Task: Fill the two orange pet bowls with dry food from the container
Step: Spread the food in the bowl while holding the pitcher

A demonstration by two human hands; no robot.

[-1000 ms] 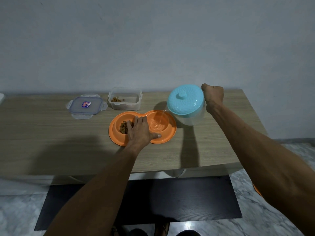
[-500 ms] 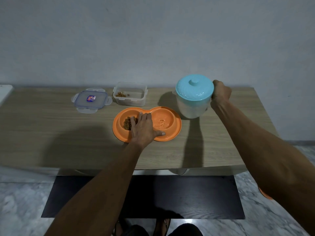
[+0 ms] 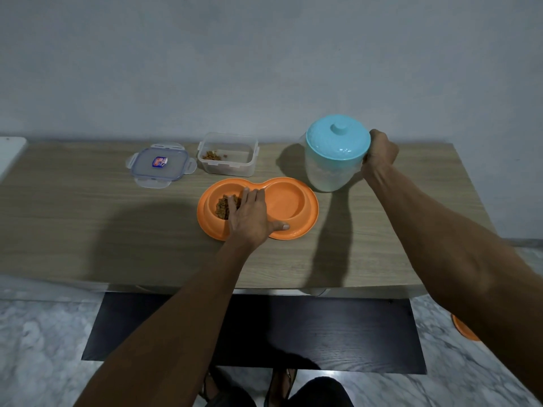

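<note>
Orange double bowl (image 3: 293,201), kibble (image 3: 222,207) in its left dish; your left hand (image 3: 252,215) lies flat on it, right hand (image 3: 380,152) grips the blue-lidded jug (image 3: 332,168). Clear tub (image 3: 227,164) holds scraps.

Left arm (image 3: 176,318) reaches forward from lower left, bare forearm, wrist straight. Left hand (image 3: 252,218) palm down, fingers straight and close together, lying flat on the orange double bowl (image 3: 293,201); thumb (image 3: 280,227) splayed out to the right along the near rim. Right arm (image 3: 455,245) extends from the right edge, longer reach, forearm bare. Right hand (image 3: 380,152) fisted, back of hand toward camera, fingers curled at the right side of the jug (image 3: 332,168), gripping it. Knees and feet at bottom edge.
</note>
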